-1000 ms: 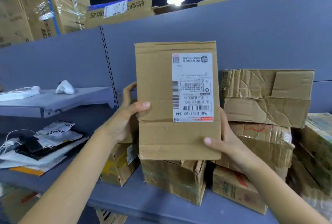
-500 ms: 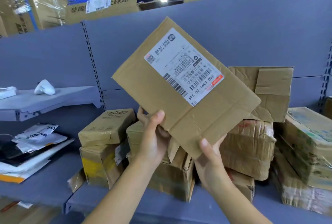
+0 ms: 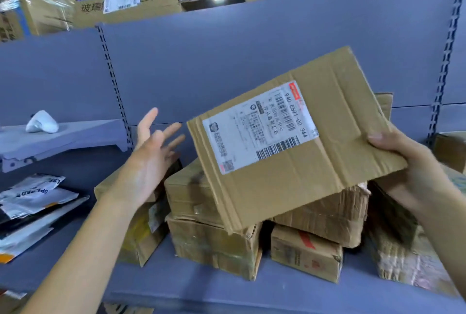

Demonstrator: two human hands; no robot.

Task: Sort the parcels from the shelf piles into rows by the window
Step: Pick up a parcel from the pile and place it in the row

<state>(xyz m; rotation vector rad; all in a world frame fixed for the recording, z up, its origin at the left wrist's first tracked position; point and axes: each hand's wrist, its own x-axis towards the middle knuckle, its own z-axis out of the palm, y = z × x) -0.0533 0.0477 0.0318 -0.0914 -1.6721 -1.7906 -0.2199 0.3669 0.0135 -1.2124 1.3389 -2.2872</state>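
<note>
A flat cardboard parcel (image 3: 327, 162) with a white shipping label (image 3: 259, 127) hangs tilted in front of the shelf. My right hand (image 3: 408, 170) grips its right edge, thumb on top and fingers underneath. My left hand (image 3: 151, 160) is off the parcel, to its left, with the fingers spread and the palm turned toward it. Behind and below the parcel, a pile of taped brown boxes (image 3: 216, 240) sits on the blue shelf (image 3: 227, 291).
Grey and white mailer bags (image 3: 32, 197) lie on the shelf's left part. A small white object (image 3: 41, 122) rests on a short upper shelf (image 3: 75, 134). More cartons (image 3: 413, 258) stand at the right, and large boxes (image 3: 131, 3) top the rack.
The parcel has turned further, so its label now reads sideways, and it has shifted right. My left hand has let go of it and opened; only my right hand holds it.
</note>
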